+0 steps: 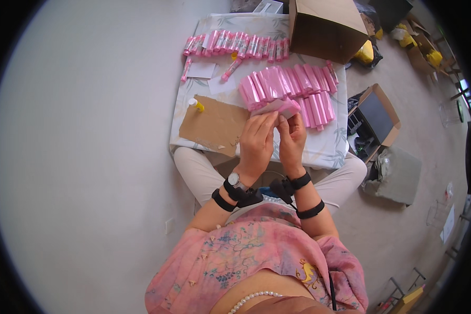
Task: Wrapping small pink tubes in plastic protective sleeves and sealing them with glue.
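Observation:
Both my hands are raised over the near edge of the table (309, 153), fingertips close together. Between them is a pink plastic roll (289, 108), with a thin pale pinkish slip (267, 108) against its left side. My left hand (258, 137) is closed on the slip, its fingers over the top. My right hand (292, 137) pinches the roll from the right, thumb inward. Just beyond lie rows of plain pink rolls (271, 83), with more pink rolls (316, 110) on the right. A glue stick (196, 105) with a yellow body stands on a brown cardboard sheet (210, 127) at left.
Labelled pink rolls (238, 44) line the table's far side, near white paper slips (202, 69). A big cardboard box (327, 31) stands at the far right corner. On the floor to the right are an open box (387, 115) and a grey-green stool-like block (395, 176).

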Demonstrator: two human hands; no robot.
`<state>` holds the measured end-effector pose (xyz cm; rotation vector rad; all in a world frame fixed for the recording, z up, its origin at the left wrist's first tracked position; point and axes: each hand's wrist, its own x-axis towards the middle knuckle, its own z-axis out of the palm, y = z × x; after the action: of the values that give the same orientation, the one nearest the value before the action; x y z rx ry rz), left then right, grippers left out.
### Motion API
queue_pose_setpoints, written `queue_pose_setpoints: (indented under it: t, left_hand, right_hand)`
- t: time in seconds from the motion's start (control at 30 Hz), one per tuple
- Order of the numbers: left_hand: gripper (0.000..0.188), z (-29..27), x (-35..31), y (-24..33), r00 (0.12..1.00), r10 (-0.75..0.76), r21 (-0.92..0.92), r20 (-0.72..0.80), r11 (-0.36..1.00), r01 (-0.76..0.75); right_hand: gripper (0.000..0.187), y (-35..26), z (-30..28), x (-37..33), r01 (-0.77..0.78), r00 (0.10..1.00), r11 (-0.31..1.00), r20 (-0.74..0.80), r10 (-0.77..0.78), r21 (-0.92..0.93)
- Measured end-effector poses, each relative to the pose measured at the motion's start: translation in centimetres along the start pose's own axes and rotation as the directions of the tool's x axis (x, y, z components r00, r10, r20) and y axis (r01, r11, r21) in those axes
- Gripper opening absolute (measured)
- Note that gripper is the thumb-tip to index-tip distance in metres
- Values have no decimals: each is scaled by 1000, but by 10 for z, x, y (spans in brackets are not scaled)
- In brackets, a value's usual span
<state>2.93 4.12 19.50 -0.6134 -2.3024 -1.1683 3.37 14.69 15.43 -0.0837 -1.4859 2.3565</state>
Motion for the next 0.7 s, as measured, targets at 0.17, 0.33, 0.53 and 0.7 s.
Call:
queue_pose_setpoints:
  t: [0.17, 0.33, 0.53, 0.7]
  left_hand:
    - [30, 8, -3, -8, 995, -100, -72, -18, 992, 98]
    - [22, 8, 3, -10, 974, -227, -264, 21, 938, 225]
    - [17, 13, -1, -21, 894, -413, -391, 174, 804, 448]
    - [17, 13, -2, -24, 846, -434, -449, 311, 717, 533]
  right_hand:
    - [33, 2, -10, -1, 0, 998, 998, 57, 3, -62]
    - [35, 2, -20, 3, -28, 992, 994, 121, 41, -104]
    - [44, 11, -32, 1, -120, 978, 992, 169, 124, -33]
    - [53, 3, -27, 0, -246, 962, 962, 152, 228, 116]
